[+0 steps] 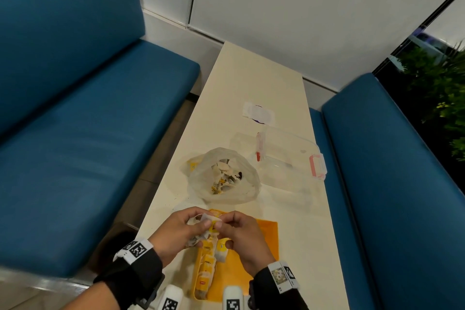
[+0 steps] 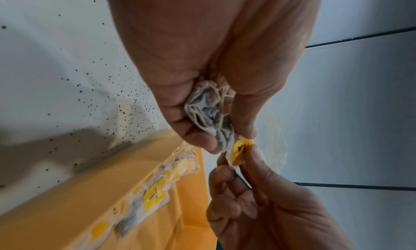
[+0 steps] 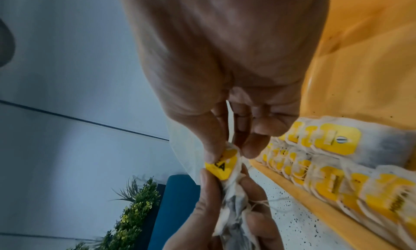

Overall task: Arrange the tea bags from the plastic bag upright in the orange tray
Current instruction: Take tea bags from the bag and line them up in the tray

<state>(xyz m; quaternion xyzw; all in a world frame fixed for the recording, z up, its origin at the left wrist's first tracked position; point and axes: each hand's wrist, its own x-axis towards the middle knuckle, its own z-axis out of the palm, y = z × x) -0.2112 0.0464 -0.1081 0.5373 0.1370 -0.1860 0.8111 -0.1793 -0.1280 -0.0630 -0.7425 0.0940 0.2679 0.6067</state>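
My left hand (image 1: 198,231) grips a crumpled bunch of tea bags (image 2: 209,111) with tangled strings, just above the near end of the table. My right hand (image 1: 226,230) pinches the yellow tag (image 3: 221,165) of one tea bag from that bunch between thumb and forefinger. Under both hands lies the orange tray (image 1: 266,241). A row of tea bags (image 1: 205,267) with yellow tags stands upright along its left wall. The plastic bag (image 1: 224,176) sits open just beyond the tray, with several tea bags inside.
A clear plastic box with pink latches (image 1: 289,158) lies right of the bag, a white packet (image 1: 259,113) farther back. Tea crumbs (image 2: 112,93) speckle the narrow white table (image 1: 251,78). Blue benches (image 1: 75,133) flank it on both sides. A plant (image 1: 442,88) stands far right.
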